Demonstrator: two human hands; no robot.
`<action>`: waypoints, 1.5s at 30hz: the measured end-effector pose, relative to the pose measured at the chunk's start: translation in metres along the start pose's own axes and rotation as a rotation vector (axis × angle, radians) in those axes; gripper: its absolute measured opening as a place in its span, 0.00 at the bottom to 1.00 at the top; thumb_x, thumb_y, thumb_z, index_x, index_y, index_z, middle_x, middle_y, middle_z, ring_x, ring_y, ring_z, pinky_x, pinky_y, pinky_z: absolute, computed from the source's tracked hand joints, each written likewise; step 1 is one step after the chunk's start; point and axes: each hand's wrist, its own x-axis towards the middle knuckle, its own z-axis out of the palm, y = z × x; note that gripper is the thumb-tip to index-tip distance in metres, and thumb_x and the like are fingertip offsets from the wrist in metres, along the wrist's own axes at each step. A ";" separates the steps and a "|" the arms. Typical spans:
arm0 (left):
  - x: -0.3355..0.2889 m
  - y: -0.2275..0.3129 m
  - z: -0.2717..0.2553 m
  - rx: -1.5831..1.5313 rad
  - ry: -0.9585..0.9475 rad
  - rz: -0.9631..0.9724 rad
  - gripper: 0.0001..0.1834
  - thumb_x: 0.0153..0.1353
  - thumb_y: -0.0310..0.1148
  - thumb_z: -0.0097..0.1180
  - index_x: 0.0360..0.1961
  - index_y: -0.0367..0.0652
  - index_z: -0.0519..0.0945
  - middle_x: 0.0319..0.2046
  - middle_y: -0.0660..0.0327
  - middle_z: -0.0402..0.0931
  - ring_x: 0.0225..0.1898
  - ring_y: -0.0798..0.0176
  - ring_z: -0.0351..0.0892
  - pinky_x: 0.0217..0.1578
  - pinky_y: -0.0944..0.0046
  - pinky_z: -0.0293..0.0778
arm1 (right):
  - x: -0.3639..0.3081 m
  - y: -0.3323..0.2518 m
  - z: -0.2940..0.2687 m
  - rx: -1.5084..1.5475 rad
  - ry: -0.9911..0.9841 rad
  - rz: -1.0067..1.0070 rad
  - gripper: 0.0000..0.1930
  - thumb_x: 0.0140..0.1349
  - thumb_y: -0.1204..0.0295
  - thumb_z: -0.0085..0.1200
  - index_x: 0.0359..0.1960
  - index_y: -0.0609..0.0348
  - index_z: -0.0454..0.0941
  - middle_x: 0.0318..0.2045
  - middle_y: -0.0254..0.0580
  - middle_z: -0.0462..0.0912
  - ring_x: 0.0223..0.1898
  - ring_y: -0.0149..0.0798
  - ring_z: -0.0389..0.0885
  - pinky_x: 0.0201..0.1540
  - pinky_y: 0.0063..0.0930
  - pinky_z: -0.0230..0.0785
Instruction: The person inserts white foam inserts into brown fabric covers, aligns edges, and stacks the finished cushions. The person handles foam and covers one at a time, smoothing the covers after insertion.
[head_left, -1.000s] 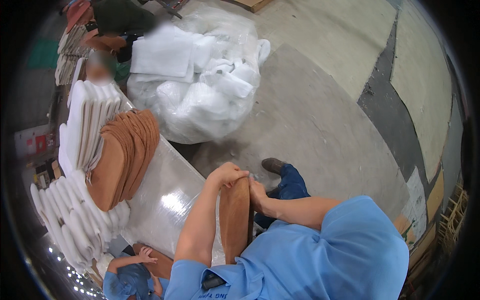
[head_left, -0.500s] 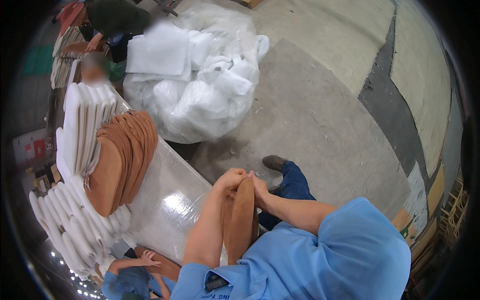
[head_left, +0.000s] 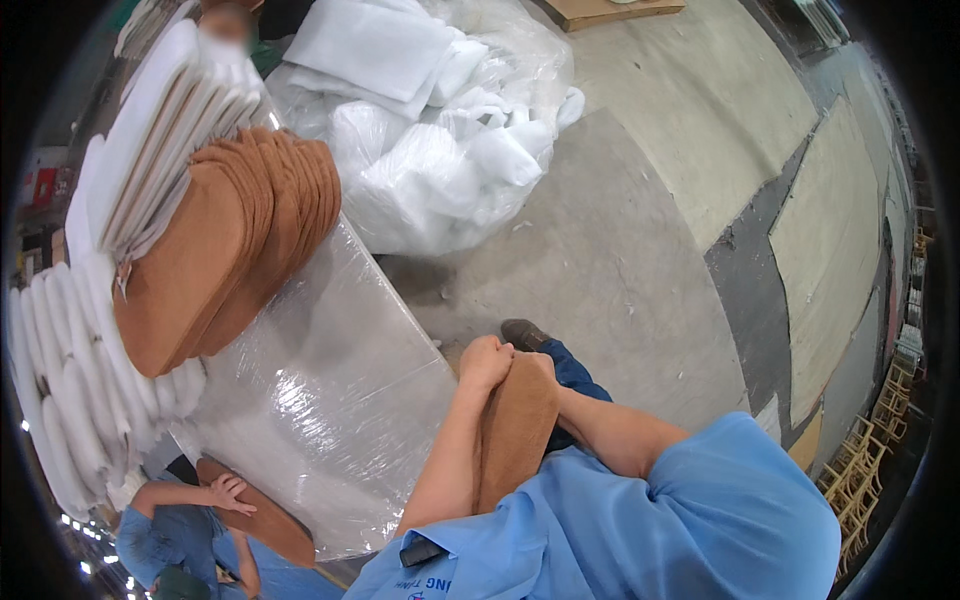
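An oblong brown fabric cushion (head_left: 515, 425) lies in front of my body, its near end against my blue shirt. My left hand (head_left: 486, 363) is closed on its far left edge, thumb side toward the far end. My right hand (head_left: 546, 364) grips the far right edge, partly hidden behind the cushion. The two hands meet at the far end. What the covered fingers do under the fabric is hidden. To the left, the plastic-wrapped table (head_left: 330, 390) runs along beside my left forearm.
On the table's far left lean several brown covers (head_left: 235, 240), beside stacked white padded pieces (head_left: 135, 150) and more white rolls (head_left: 75, 390). A large clear bag of white padding (head_left: 430, 170) stands beyond. At lower left, a co-worker's hand (head_left: 230, 492) rests on another brown cushion (head_left: 270, 525).
The view has shifted, so the stacks and table sit nearer. The cushion between my hands has turned to show more of its broad face. Both hands keep hold of its far end.
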 end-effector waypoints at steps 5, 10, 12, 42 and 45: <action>-0.006 0.011 -0.002 0.035 0.040 -0.004 0.22 0.67 0.46 0.58 0.40 0.34 0.89 0.44 0.40 0.87 0.49 0.37 0.86 0.53 0.42 0.79 | 0.027 0.045 0.015 0.711 -0.071 0.038 0.19 0.76 0.57 0.48 0.48 0.56 0.87 0.43 0.43 0.91 0.44 0.44 0.90 0.46 0.43 0.80; -0.012 -0.009 0.000 0.070 0.151 -0.023 0.24 0.64 0.50 0.58 0.38 0.36 0.88 0.43 0.39 0.86 0.48 0.37 0.86 0.52 0.41 0.79 | 0.028 0.032 0.027 0.246 0.006 0.001 0.19 0.77 0.56 0.49 0.46 0.57 0.87 0.39 0.42 0.90 0.42 0.40 0.88 0.45 0.39 0.78; -0.008 0.000 -0.003 0.063 0.157 0.023 0.24 0.65 0.50 0.57 0.40 0.36 0.89 0.45 0.39 0.86 0.50 0.35 0.85 0.53 0.42 0.79 | 0.032 0.033 0.018 0.374 0.111 0.037 0.19 0.77 0.56 0.50 0.45 0.58 0.87 0.38 0.42 0.89 0.41 0.39 0.87 0.45 0.37 0.78; -0.251 0.006 -0.057 -0.387 0.052 0.410 0.61 0.59 0.61 0.70 0.82 0.39 0.54 0.78 0.38 0.57 0.81 0.46 0.55 0.78 0.55 0.52 | -0.063 -0.077 -0.055 0.799 -0.073 -0.306 0.36 0.81 0.45 0.42 0.34 0.70 0.86 0.39 0.54 0.89 0.41 0.43 0.87 0.52 0.37 0.78; -0.258 0.025 -0.080 -0.533 -0.026 0.425 0.59 0.61 0.62 0.69 0.81 0.37 0.56 0.77 0.38 0.60 0.79 0.44 0.58 0.78 0.54 0.53 | -0.036 -0.065 -0.054 0.752 -0.190 -0.305 0.40 0.80 0.40 0.39 0.31 0.68 0.85 0.34 0.53 0.89 0.39 0.44 0.87 0.50 0.38 0.78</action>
